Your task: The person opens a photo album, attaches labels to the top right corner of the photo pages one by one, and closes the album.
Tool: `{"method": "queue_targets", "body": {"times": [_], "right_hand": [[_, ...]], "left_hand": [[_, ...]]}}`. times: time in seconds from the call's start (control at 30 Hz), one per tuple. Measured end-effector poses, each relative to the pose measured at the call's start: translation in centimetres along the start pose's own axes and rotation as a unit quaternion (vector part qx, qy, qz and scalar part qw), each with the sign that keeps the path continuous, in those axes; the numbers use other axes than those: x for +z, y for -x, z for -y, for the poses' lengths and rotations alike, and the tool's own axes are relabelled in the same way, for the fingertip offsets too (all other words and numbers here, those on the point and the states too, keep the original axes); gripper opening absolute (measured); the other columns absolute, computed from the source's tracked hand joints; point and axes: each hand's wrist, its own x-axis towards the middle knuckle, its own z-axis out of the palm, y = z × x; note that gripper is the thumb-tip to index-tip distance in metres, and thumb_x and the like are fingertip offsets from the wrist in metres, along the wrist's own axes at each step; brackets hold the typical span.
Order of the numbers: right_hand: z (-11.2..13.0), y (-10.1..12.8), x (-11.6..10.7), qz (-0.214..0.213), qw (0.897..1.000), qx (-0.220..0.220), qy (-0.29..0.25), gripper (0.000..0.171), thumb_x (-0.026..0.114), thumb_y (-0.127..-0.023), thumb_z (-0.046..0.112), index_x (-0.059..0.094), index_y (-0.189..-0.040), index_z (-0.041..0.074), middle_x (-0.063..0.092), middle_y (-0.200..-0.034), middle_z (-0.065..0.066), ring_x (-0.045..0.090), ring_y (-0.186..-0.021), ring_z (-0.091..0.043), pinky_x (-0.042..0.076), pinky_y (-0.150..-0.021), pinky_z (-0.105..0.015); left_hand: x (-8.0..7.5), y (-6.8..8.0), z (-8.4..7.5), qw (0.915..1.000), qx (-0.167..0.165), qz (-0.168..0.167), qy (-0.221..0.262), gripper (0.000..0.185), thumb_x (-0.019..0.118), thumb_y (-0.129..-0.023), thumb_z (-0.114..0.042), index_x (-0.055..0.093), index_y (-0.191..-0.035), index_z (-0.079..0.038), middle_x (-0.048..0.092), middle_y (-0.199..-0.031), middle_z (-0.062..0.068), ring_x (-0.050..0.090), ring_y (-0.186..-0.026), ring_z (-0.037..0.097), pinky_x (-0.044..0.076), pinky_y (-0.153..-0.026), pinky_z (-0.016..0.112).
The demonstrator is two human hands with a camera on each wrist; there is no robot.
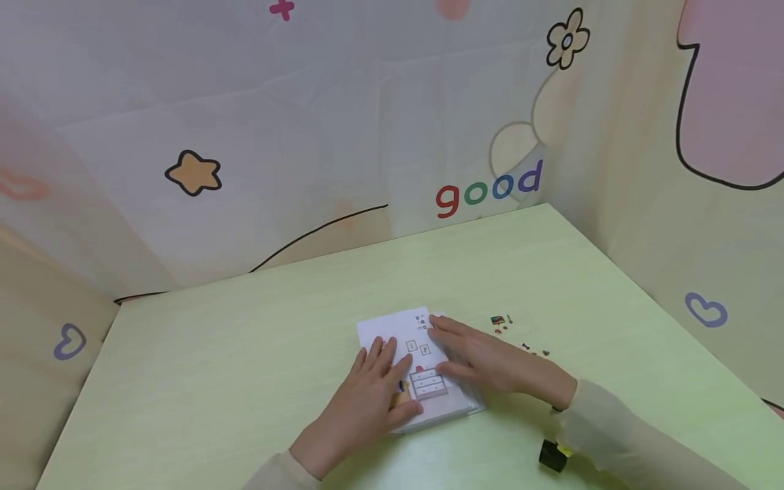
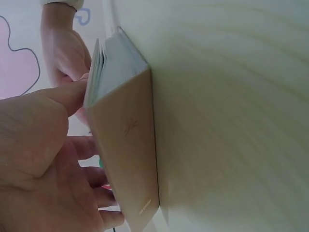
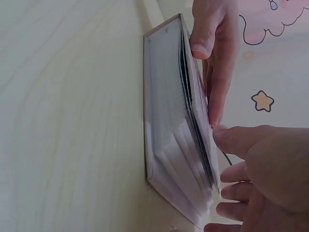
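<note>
A thick book (image 1: 431, 406) lies open on the table, showing a white page printed with a chest of drawers and small picture frames. My left hand (image 1: 364, 398) rests on the page's left part with fingers spread. On the right side of the page, the extended fingers of my right hand (image 1: 490, 358) touch the paper. The left wrist view shows the book's tan spine (image 2: 128, 125), with the left thumb over its upper edge. Seen from the right wrist, the stacked page edges (image 3: 169, 92) fan apart slightly beside my right hand (image 3: 270, 174). Neither hand grips anything.
Several small colourful cut-outs (image 1: 497, 320) lie on the table right of the book, partly behind the right forearm. A small black block (image 1: 553, 456) with a yellow bit beside it sits near the right sleeve. Printed cloth walls (image 1: 306, 136) enclose the pale green table (image 1: 214, 381).
</note>
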Motion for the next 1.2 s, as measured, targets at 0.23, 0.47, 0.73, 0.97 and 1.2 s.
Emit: {"method": "queue_targets", "body": {"times": [0.23, 0.47, 0.73, 0.97, 1.2], "right_hand": [[-0.4, 0.2, 0.5, -0.002, 1.000, -0.008, 0.009, 0.069, 0.061, -0.105, 0.038, 0.038, -0.158, -0.001, 0.024, -0.169, -0.015, 0.023, -0.155, -0.034, 0.030, -0.118, -0.053], [-0.6, 0.3, 0.7, -0.003, 1.000, -0.004, 0.016, 0.069, 0.060, -0.105, 0.039, 0.038, -0.158, 0.000, 0.026, -0.168, -0.016, 0.028, -0.153, -0.036, 0.033, -0.117, -0.054], [-0.7, 0.1, 0.5, 0.011, 1.000, 0.003, 0.005, 0.071, 0.058, -0.106, 0.040, 0.035, -0.159, -0.002, 0.025, -0.168, -0.016, 0.029, -0.152, -0.038, 0.032, -0.117, -0.055], [-1.1, 0.2, 0.4, 0.023, 1.000, 0.015, -0.011, 0.073, 0.057, -0.106, 0.041, 0.030, -0.161, 0.000, 0.022, -0.170, -0.013, 0.024, -0.154, -0.035, 0.028, -0.119, -0.054], [-1.3, 0.3, 0.5, 0.026, 1.000, 0.009, -0.005, 0.072, 0.055, -0.107, 0.039, 0.028, -0.161, -0.002, 0.020, -0.170, -0.016, 0.023, -0.154, -0.036, 0.027, -0.120, -0.053]], "left_hand": [[0.1, -0.2, -0.2, 0.9995, 0.006, 0.004, -0.029, 0.068, 0.059, -0.102, -0.053, 0.051, -0.153, -0.010, 0.029, -0.164, 0.026, 0.021, -0.153, 0.043, 0.021, -0.122, 0.059], [-0.2, -0.1, -0.4, 0.9986, 0.002, 0.021, -0.048, 0.068, 0.058, -0.102, -0.054, 0.049, -0.155, -0.012, 0.028, -0.165, 0.024, 0.022, -0.154, 0.041, 0.021, -0.123, 0.056], [-0.4, -0.3, -0.5, 0.9964, -0.003, 0.035, -0.077, 0.070, 0.058, -0.101, -0.056, 0.048, -0.156, -0.014, 0.029, -0.165, 0.022, 0.024, -0.154, 0.040, 0.022, -0.122, 0.055], [-0.7, -0.5, -0.6, 0.9939, 0.000, 0.040, -0.103, 0.070, 0.059, -0.100, -0.057, 0.051, -0.154, -0.014, 0.033, -0.163, 0.023, 0.028, -0.152, 0.041, 0.027, -0.120, 0.056], [-0.8, -0.7, -0.9, 0.9921, -0.003, 0.052, -0.114, 0.071, 0.059, -0.099, -0.059, 0.050, -0.155, -0.015, 0.033, -0.163, 0.023, 0.029, -0.151, 0.042, 0.030, -0.119, 0.056]]}}
